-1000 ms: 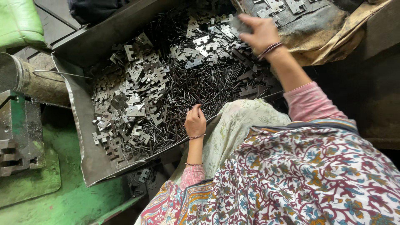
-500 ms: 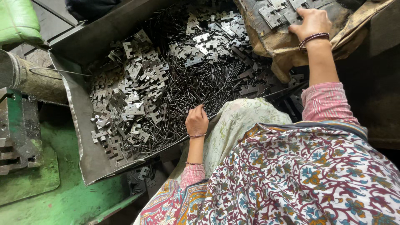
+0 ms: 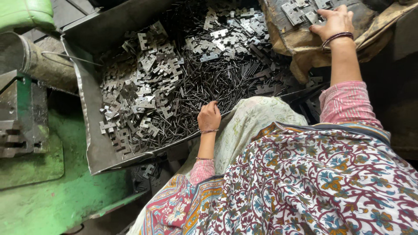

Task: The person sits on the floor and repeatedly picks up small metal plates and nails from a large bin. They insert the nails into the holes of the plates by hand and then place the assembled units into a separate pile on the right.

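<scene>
At the far left edge, a green-painted machine body point(image 3: 48, 196) with a worn, scuffed surface is seen, and a dull grey steel block point(image 3: 19, 117) is mounted on it, beside a grimy cylindrical sleeve point(image 3: 39, 65) that leans toward the tray. Next to these, a large shallow sheet-metal tray point(image 3: 93, 143) is set at a tilt, its raised lip keeping the loose contents from spilling over the near corner. A heap of flat, notched grey hinge plates point(image 3: 139, 95) is piled against the tray's left side, their stamped knuckle edges interlocking in a tangle. Toward the middle, a dark mass of thin straight steel pins point(image 3: 217, 82) is spread, glossy and needle-like, with a smaller scatter of plates lying on top further back. The left hand point(image 3: 210, 116) is rested at the tray's near rim among the pins, its fingers curled inward; whether a pin is pinched cannot be told, since the fingertips are hidden. A thin bangle is worn at the wrist, below which a pink sleeve point(image 3: 201, 169) emerges from a patterned floral cloth point(image 3: 305, 182) of soft, draped fabric. Further right, the right hand point(image 3: 333, 22) is stretched out, fingers spread flat upon more hinge plates point(image 3: 300, 11) held in a crumpled brown sack point(image 3: 300, 48), kept within easy reach of the outstretched arm
</scene>
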